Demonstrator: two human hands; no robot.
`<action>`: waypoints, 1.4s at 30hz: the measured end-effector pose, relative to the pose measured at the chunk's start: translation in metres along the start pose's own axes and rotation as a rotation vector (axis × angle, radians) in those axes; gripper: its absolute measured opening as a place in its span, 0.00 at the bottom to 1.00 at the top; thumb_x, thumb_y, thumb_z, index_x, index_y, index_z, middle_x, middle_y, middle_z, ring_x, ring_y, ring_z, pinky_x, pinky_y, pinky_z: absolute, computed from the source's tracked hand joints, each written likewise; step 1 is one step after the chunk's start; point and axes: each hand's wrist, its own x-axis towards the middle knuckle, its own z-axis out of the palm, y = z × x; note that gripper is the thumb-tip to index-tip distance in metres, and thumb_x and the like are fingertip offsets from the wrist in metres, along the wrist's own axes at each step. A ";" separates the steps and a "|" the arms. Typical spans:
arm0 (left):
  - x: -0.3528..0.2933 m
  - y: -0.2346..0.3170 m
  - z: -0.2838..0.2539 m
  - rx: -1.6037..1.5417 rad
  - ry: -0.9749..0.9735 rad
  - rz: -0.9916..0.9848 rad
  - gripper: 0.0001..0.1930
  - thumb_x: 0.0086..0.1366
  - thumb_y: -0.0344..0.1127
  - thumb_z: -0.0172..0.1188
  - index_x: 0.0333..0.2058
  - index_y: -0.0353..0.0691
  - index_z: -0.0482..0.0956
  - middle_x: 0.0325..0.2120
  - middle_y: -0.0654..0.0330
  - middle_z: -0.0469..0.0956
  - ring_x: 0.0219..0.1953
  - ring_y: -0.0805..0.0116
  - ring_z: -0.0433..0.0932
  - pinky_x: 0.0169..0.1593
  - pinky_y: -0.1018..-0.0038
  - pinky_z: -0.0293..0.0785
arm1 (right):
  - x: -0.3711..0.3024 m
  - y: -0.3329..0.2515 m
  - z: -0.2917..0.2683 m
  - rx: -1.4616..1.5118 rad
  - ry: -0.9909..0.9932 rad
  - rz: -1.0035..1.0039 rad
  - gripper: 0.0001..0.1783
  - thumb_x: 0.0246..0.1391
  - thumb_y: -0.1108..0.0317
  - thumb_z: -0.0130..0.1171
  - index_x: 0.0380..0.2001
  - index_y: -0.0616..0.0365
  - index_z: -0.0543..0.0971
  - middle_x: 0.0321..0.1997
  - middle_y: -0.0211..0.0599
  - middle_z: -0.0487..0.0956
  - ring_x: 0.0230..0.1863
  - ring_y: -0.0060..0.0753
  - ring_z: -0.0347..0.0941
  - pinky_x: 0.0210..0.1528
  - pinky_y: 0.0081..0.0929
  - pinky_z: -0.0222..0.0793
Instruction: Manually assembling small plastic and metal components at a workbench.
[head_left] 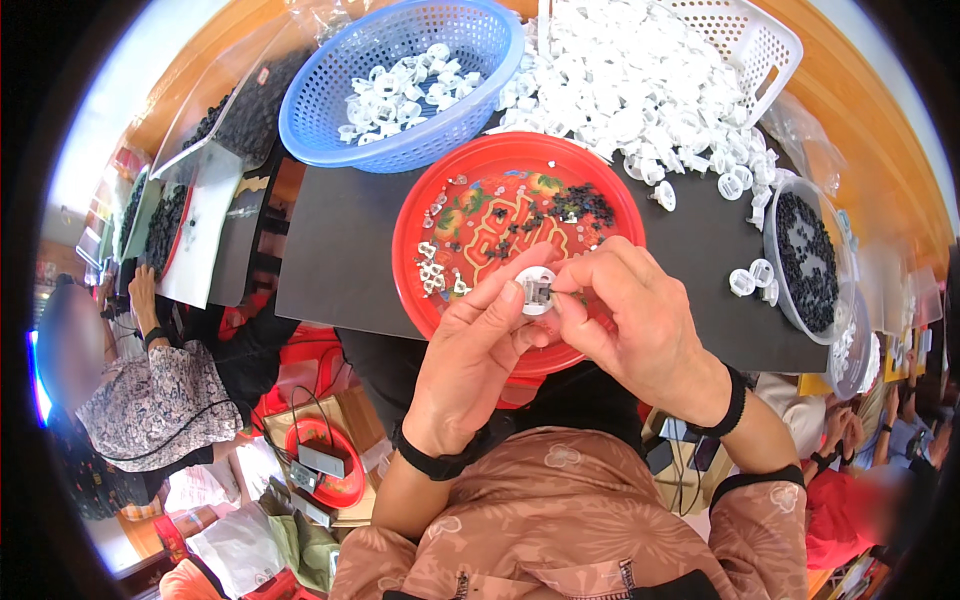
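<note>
Over the near part of a red round tray (408,275), my left hand (462,350) grips a small white round plastic part (537,283) between thumb and fingers. Its face shows a grey recess in the middle. Close against the part's right side, the thumb and forefinger of my right hand (645,325) are pinched together. What they hold, if anything, is too small to make out. Small black pieces (588,205) lie heaped at the tray's far right. Several small metal-and-white pieces (430,268) are scattered at its left.
A blue basket (300,130) with white parts stands far left of the tray. A large pile of white parts (640,85) spreads at the back, beside a white basket (780,50). At right, a clear bowl holds black pieces (805,260). Another person (165,400) works at left.
</note>
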 end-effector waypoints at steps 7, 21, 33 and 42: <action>-0.001 -0.003 0.004 -0.093 0.074 -0.021 0.25 0.71 0.37 0.54 0.62 0.32 0.64 0.50 0.60 0.76 0.48 0.75 0.75 0.52 0.75 0.74 | -0.001 -0.007 -0.002 -0.034 -0.011 -0.071 0.13 0.43 0.75 0.64 0.34 0.56 0.73 0.29 0.34 0.70 0.29 0.38 0.69 0.33 0.33 0.65; -0.005 -0.007 0.003 -0.110 0.018 0.044 0.24 0.72 0.37 0.51 0.62 0.30 0.64 0.54 0.56 0.74 0.51 0.69 0.76 0.55 0.69 0.74 | -0.001 -0.010 -0.001 0.085 -0.042 0.063 0.12 0.44 0.76 0.62 0.32 0.58 0.71 0.30 0.37 0.71 0.31 0.44 0.70 0.35 0.36 0.66; -0.005 -0.007 0.001 0.006 0.049 0.043 0.22 0.73 0.37 0.49 0.60 0.30 0.66 0.55 0.54 0.73 0.50 0.71 0.76 0.52 0.72 0.74 | 0.000 -0.012 0.002 0.049 0.009 0.023 0.13 0.43 0.77 0.66 0.33 0.55 0.75 0.27 0.34 0.73 0.26 0.39 0.71 0.28 0.31 0.67; 0.000 -0.009 0.004 0.025 0.063 0.094 0.22 0.73 0.38 0.49 0.60 0.30 0.67 0.53 0.54 0.75 0.51 0.69 0.76 0.55 0.69 0.74 | 0.003 -0.009 0.003 0.165 -0.090 0.139 0.11 0.46 0.75 0.62 0.34 0.58 0.73 0.29 0.38 0.73 0.30 0.44 0.73 0.32 0.38 0.70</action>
